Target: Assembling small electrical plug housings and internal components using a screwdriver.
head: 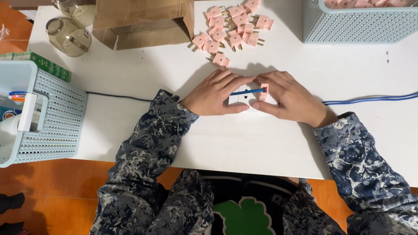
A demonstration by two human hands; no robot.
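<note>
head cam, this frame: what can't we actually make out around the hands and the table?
- White block between the left hand and right hand: head view, mostly covered by both hands; its kind is unclear.
- Pink plug at the right fingers: prongs hidden.
- Blue cable: far end cut off by the right edge.
- Upper basket: top cut off by the frame edge.
- Cardboard box: inside not visible.

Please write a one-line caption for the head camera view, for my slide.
Both hands, left hand and right hand, press a pink plug onto a white socket block on a white table.
</note>
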